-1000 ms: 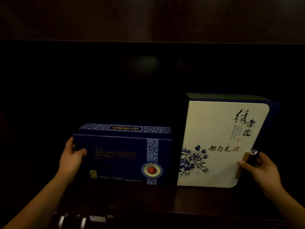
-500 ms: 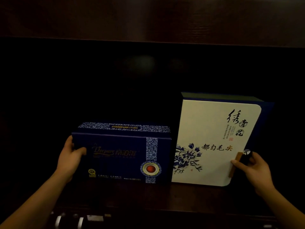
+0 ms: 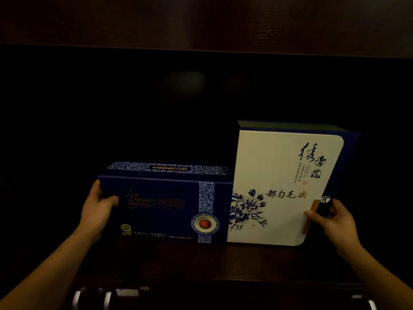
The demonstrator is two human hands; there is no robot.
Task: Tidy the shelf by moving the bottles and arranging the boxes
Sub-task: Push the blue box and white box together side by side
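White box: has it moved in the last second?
Yes: the white box slid left along the shelf, closing up against the blue box.

The dark blue box [image 3: 165, 211] and the taller white-fronted box [image 3: 279, 175] stand side by side on the shelf board [image 3: 201, 260] with no gap showing between them, so nothing passes there. Their outer ends are taken: the left hand [image 3: 98, 209] grips the blue box's left end and the right hand [image 3: 333, 218] grips the white box's right edge. Open room lies above the blue box, up to the upper board [image 3: 201, 23], with less above the white box. Dark space opens left of the blue box; its depth cannot be told. A bare strip of board runs in front of both boxes.
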